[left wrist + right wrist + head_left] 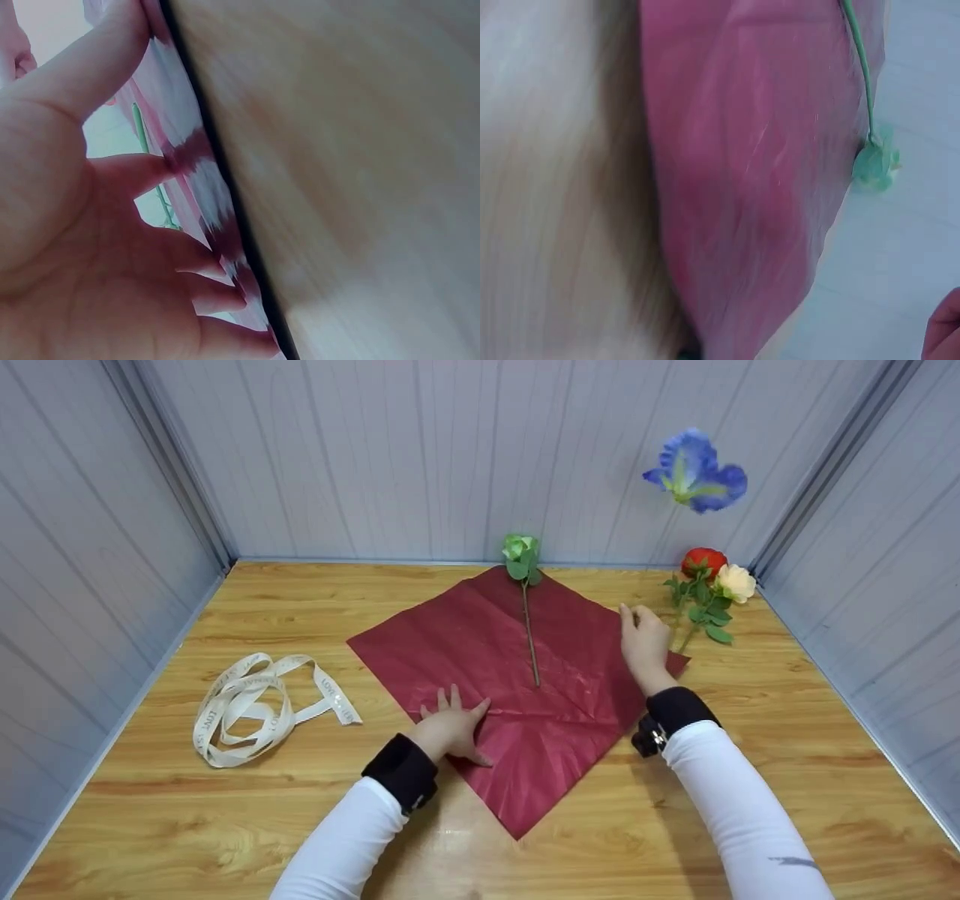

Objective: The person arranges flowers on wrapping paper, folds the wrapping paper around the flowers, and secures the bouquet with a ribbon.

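While pressing the left side of the dark red sheet (465, 622) to the wooden table (172, 810), using the left hand (448, 731) with fingers spread and nothing gripped. Noted the right hand (646, 645) well apart from it, over the far right edge of the sheet, with fingers bent. Cannot tell whether pinching paper, a stem or nothing; not settled by either wrist view.

Judged the step in hand as steadying the sheet around the green rose (520, 551), laid with stem on the sheet and head past the far corner. Judged the next move to call for light, even pressure on the left and care not to drag the loose stem.

Logged materials: for the sheet, thin and crinkled, diamond-laid, with a crosswise crease and a faint sheen toward the near corner. For the ribbon (282, 721), flat, whitish, printed with lettering, in loose loops at left. At far right, saw a rounded red flower (703, 558) beside a cream flower (736, 583), both leafy. Above these, saw a blue flower (690, 472), broad and ruffled; could not make out its support.
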Available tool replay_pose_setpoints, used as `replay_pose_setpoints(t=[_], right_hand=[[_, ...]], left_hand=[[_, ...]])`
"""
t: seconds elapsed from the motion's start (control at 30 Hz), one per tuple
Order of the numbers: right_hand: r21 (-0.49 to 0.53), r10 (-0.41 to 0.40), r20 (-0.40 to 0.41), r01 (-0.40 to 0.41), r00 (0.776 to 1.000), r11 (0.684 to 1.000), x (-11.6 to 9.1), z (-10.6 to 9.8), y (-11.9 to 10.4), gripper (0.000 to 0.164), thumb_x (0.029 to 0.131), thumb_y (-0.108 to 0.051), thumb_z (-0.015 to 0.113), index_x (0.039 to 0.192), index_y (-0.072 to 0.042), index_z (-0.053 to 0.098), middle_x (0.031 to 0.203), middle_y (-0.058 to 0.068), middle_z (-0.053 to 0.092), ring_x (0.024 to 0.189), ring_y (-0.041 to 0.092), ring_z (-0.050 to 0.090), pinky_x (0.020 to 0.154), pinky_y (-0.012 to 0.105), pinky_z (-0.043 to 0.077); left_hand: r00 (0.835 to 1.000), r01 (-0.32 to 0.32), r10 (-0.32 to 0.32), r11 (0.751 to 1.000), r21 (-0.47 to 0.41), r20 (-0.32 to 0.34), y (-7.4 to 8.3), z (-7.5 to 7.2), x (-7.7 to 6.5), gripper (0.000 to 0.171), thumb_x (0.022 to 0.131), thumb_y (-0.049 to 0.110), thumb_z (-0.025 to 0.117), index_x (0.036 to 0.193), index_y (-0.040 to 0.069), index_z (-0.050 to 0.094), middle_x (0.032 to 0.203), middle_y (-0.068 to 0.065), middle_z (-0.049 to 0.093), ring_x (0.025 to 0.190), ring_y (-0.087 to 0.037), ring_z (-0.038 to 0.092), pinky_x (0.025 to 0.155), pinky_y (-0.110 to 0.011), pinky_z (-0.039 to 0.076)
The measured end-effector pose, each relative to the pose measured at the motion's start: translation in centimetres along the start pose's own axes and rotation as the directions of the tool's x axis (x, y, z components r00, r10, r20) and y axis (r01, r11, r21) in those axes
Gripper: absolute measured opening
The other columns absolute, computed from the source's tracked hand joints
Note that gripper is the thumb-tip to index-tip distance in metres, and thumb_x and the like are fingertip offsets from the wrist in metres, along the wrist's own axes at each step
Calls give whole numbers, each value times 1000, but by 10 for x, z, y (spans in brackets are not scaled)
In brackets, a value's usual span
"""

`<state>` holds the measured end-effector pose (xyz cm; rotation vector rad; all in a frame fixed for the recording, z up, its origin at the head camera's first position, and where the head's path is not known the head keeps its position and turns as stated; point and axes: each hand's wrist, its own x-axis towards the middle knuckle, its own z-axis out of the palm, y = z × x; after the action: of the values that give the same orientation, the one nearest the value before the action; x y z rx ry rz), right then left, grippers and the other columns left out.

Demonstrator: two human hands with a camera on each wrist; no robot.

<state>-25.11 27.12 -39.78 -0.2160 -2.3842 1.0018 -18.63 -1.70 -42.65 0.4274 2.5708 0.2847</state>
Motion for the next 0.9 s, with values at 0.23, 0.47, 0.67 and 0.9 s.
replay_pose_setpoints(t=[0.23,0.47,0.67,0.9], right_hand=[[-29,11,246,-3,969,1000,-3,17,-18,26,102,-21,44,88,-2,54,76,14,58,56,12,42,55,26,33],[-74,43,422,-13,906,997,-9,29,-24,24,100,-14,46,106,5,58,92,20,65,68,16,52,60,24,37],[-75,24,410,7,912,997,-12,35,-24,20,98,-17,50,97,1,60,86,16,63,73,23,55,64,28,39],[-75,1,375,29,927,997,-16,54,-20,20,95,-16,56,83,-1,57,79,14,61,75,28,56,70,34,42]], left_hand=[[1000,-10,10,1000,-7,0,0,0,-1,101,72,52,77,152,26,20,155,-29,-3,142,-47,-4,108,-68,9],[1000,-21,21,1000,-8,-9,-2,1,2,101,72,51,77,152,25,21,155,-29,-2,142,-47,-4,108,-68,10],[1000,-17,17,1000,-5,-5,-2,-1,1,101,72,51,77,152,25,21,155,-29,-2,142,-48,-4,107,-69,9],[1000,-15,15,1000,-1,-10,-1,0,1,101,71,51,78,152,25,21,155,-30,-1,142,-48,-3,107,-69,10]])
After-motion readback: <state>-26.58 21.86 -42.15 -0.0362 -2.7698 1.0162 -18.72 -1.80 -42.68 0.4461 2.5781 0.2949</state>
